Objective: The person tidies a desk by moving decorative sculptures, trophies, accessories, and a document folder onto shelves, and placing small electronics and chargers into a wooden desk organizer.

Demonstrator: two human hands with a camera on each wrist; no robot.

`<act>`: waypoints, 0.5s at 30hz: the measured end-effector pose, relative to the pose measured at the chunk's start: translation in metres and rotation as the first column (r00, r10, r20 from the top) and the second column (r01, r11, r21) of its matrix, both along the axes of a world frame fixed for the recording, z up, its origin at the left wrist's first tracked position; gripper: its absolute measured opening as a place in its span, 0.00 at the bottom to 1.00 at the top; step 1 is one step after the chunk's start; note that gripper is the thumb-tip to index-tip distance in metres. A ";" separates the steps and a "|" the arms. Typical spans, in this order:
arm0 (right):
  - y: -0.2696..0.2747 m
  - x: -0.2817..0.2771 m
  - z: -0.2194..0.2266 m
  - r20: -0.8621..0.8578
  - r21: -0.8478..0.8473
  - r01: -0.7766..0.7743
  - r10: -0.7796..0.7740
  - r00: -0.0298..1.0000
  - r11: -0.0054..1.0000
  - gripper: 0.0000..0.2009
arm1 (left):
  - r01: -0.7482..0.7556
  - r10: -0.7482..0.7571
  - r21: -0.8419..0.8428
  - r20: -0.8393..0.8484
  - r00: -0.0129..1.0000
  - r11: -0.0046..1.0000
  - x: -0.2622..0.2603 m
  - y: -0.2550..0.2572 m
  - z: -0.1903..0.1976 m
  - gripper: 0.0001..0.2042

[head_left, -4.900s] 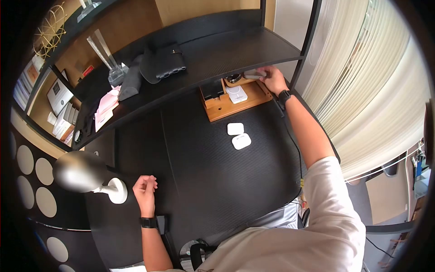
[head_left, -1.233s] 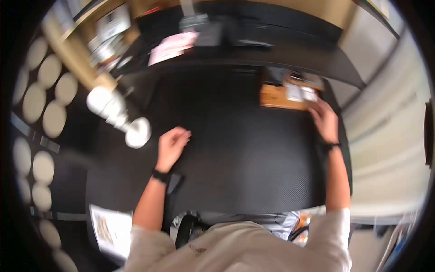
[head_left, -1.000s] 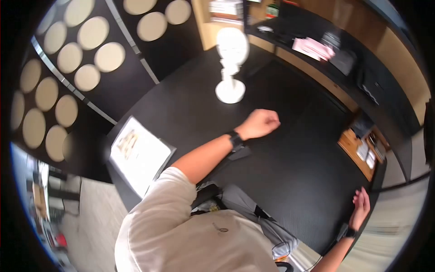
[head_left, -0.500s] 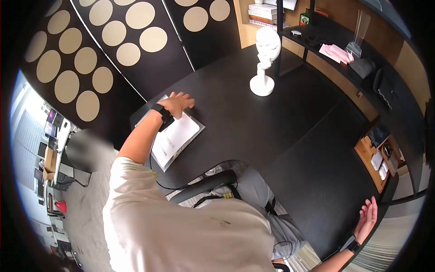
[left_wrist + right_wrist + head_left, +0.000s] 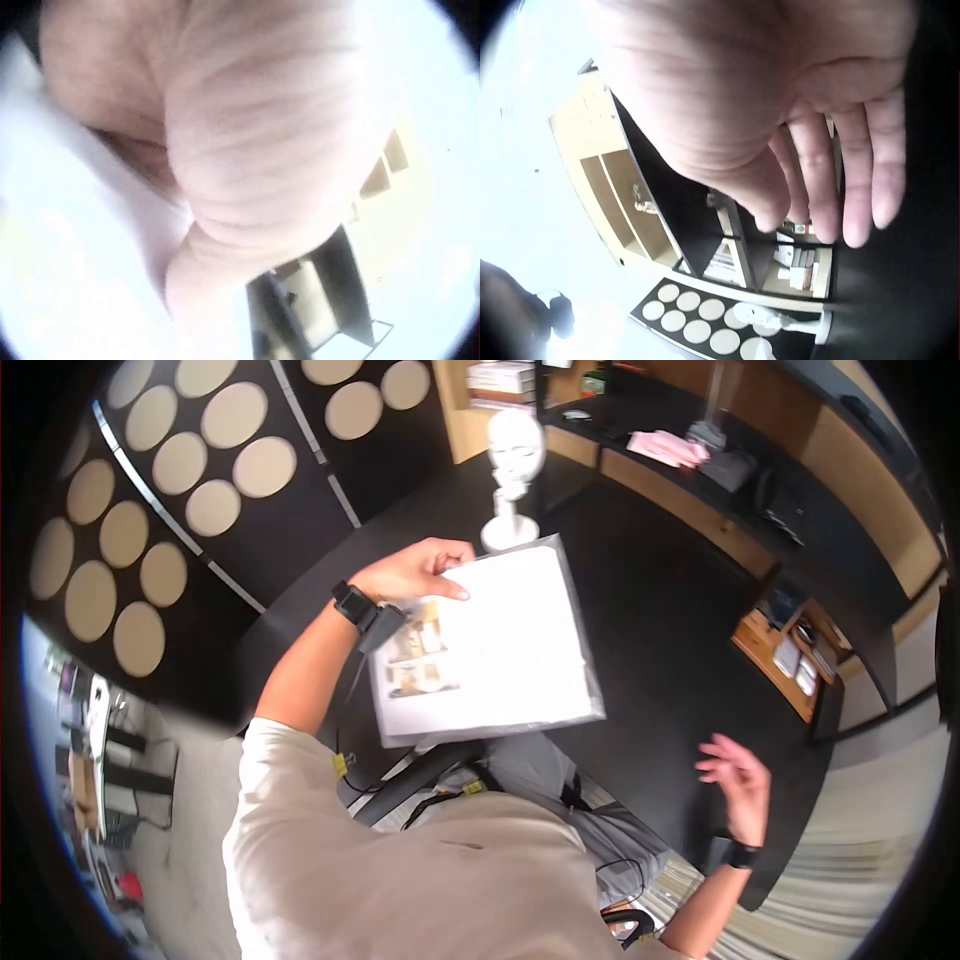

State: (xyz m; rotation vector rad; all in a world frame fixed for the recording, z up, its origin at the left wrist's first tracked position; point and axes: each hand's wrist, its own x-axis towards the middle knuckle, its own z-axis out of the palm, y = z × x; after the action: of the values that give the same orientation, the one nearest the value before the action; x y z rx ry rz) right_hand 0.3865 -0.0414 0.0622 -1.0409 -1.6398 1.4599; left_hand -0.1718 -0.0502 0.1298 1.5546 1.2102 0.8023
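In the head view my left hand [image 5: 415,572] pinches the upper left edge of a clear document sleeve [image 5: 515,650], thumb on the near face. White paper with printed colour pictures shows inside it. The sleeve is raised and tilted over the desk [image 5: 660,640]. In the left wrist view, the palm [image 5: 255,127] fills the picture beside a blurred white sheet. My right hand [image 5: 738,785] hovers over the desk's right part, holding nothing; the right wrist view shows its fingers [image 5: 857,187] loosely extended.
A white mannequin head [image 5: 517,455] on a stand is just behind the sleeve. At the right, a wooden desk organizer [image 5: 760,650] holds small white items [image 5: 805,678]. A black raised shelf [image 5: 640,455] with pink papers [image 5: 668,448] runs along the back.
My left hand has lifted the document sleeve from the desk's left side and brought it to the middle. My right hand, earlier at the organizer, has drawn back and moved inward.
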 end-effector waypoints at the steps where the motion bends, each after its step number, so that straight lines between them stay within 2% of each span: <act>1: -0.007 -0.015 -0.004 -0.011 -0.018 -0.097 0.097 0.995 0.995 0.25 | 0.024 -0.029 0.058 0.078 0.997 0.998 0.025 0.015 0.003 0.09; 2: -0.015 -0.030 -0.006 -0.058 -0.087 -0.162 0.157 0.986 0.983 0.29 | 0.076 -0.083 0.099 0.067 0.994 0.992 0.045 0.031 0.005 0.12; 3: -0.022 -0.041 -0.010 -0.110 -0.152 -0.223 0.208 0.972 0.963 0.34 | 0.128 -0.142 0.100 0.160 0.977 0.987 0.071 0.045 0.010 0.14; 5: -0.027 -0.049 -0.019 -0.083 -0.107 -0.364 0.356 0.931 0.925 0.40 | 0.175 -0.190 0.083 0.238 0.953 0.981 0.122 0.070 0.017 0.17; 7: -0.036 -0.052 -0.028 -0.477 -0.158 -0.346 0.235 0.847 0.925 0.36 | 0.232 -0.273 0.183 0.249 0.929 0.955 0.170 0.095 0.015 0.20; 8: -0.039 -0.052 -0.027 -0.415 -0.142 -0.207 0.132 0.900 0.968 0.32 | 0.237 -0.288 0.225 0.235 0.928 0.945 0.192 0.103 0.017 0.22; 9: -0.045 -0.060 -0.026 -0.390 -0.149 -0.050 -0.012 0.921 0.988 0.17 | 0.245 -0.309 0.269 0.229 0.923 0.931 0.206 0.109 0.019 0.23; 10: -0.047 -0.065 -0.015 -0.304 -0.160 0.120 -0.164 0.938 0.980 0.11 | 0.223 -0.287 0.312 0.178 0.941 0.924 0.221 0.110 0.026 0.27; 11: -0.045 -0.065 -0.002 -0.219 -0.161 0.275 -0.306 0.927 0.948 0.10 | 0.200 -0.286 0.364 0.199 0.937 0.909 0.233 0.108 0.036 0.28; 13: -0.046 -0.052 0.014 -0.227 -0.086 0.398 -0.407 0.885 0.913 0.12 | 0.063 -0.220 0.587 0.199 0.955 0.807 0.240 0.115 0.039 0.28; 14: -0.045 -0.047 0.021 -0.239 -0.031 0.472 -0.465 0.853 0.881 0.16 | 0.018 -0.262 0.656 0.277 0.925 0.755 0.240 0.123 0.036 0.27; 15: -0.042 -0.038 0.030 -0.299 0.000 0.498 -0.475 0.828 0.867 0.15 | -0.045 -0.224 0.660 0.317 0.921 0.750 0.235 0.128 0.030 0.21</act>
State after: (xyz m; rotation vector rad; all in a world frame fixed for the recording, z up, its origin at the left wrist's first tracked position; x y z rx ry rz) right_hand 0.3484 -0.0829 0.0924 -1.0465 -1.1037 1.1272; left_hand 0.0630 0.0780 0.1595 1.8700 0.5621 1.5016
